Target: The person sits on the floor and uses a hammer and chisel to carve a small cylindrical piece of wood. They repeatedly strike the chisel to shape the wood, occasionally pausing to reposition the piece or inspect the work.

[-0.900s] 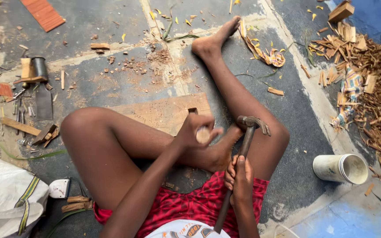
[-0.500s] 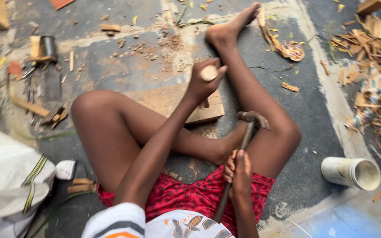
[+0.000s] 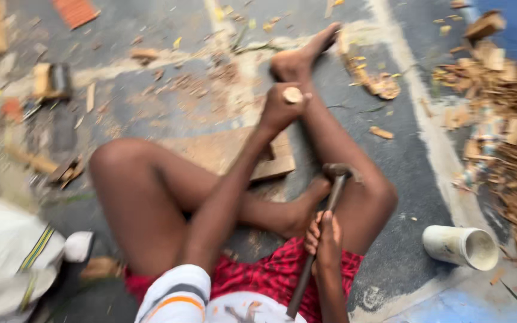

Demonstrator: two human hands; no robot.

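Since the earlier frames the left hand (image 3: pixel 283 107) has risen from beside the knee and stretched forward, so that it now sits out over the shin, close to the foot (image 3: pixel 299 57), while the right hand (image 3: pixel 324 239) has stayed low by the red cloth (image 3: pixel 258 278). The view is blurred by motion. At far left a white bag (image 3: pixel 7 269) lies on the floor, with dark tools (image 3: pixel 61 170) and wood scraps just above it. A flat board (image 3: pixel 234 152) lies on the floor under the left forearm. The left hand is closed in a fist around a small peg (image 3: pixel 292 94), whose pale round end pokes out at the top of the fist, between thumb and fingers. The right hand is wrapped tight around the handle of a hammer (image 3: pixel 321 221); the handle runs up from the lap and its head rests near the bent knee, well apart from the peg. Farther right a white cup (image 3: pixel 459 246) lies on its side, and wood shavings (image 3: pixel 510 119) are heaped along the right edge.
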